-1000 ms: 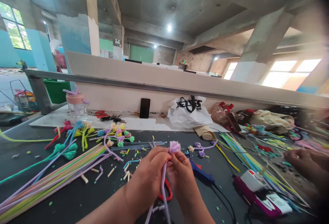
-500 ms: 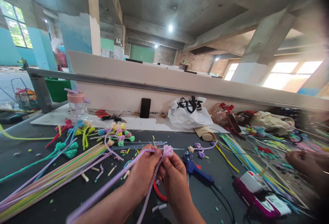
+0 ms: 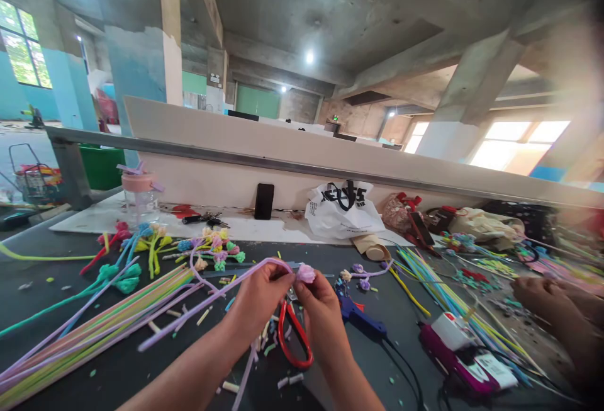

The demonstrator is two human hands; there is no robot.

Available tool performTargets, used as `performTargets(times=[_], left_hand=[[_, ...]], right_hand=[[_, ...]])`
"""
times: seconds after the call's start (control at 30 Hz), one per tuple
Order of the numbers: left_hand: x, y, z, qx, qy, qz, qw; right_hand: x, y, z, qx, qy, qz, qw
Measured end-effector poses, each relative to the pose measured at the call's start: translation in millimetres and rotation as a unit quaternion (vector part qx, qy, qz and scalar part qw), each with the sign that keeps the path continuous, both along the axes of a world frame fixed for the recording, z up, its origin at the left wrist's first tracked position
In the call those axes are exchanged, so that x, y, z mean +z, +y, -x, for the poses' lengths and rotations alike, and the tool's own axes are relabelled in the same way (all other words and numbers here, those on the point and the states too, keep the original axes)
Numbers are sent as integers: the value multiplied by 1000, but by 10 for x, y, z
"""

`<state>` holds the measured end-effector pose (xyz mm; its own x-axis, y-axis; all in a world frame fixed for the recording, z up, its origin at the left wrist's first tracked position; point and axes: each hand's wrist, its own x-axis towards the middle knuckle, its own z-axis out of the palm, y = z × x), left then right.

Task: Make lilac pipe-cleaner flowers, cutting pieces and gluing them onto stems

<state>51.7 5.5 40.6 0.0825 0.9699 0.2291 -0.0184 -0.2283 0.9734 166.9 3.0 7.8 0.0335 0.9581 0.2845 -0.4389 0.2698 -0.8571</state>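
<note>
Close together over the dark table are my left hand [image 3: 262,291] and my right hand [image 3: 323,307], both with fingers pinched. My right fingers grip a small lilac pipe-cleaner flower head [image 3: 306,273]. A long lilac pipe cleaner [image 3: 212,298] runs from my left fingertips, arching down to the left; its inner end is hidden there. Red-handled scissors or pliers [image 3: 295,342] lie just beneath my hands, among cut scraps. Another lilac strand [image 3: 244,376] hangs or lies below my left wrist; which I cannot tell.
Left lies a bundle of pastel pipe cleaners [image 3: 117,320], with finished fuzzy flowers [image 3: 219,247] behind. Right of my hands are a blue glue gun [image 3: 361,318] with its cord and a purple power strip [image 3: 455,360]. Another person's hands [image 3: 552,304] work at the far right.
The long lilac pipe cleaner has swung up and away, its far end now showing at left. My hands have turned slightly, and more of the red handles shows.
</note>
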Motion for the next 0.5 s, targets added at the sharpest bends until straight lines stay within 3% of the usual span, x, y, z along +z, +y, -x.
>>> performTargets(times=[0.13, 0.23, 0.37, 0.5], left_hand=[[25, -24, 87, 54, 170, -140, 974], [-7, -34, 149, 39, 271, -228, 934], [-84, -17, 175, -17, 291, -293, 911], [-101, -18, 160, -35, 266, -285, 920]], right_hand=[[98, -20, -77, 92, 33, 41, 994], [170, -51, -131, 124, 18, 59, 990], [188, -61, -137, 141, 4, 62, 988], [170, -47, -121, 131, 1, 76, 989]])
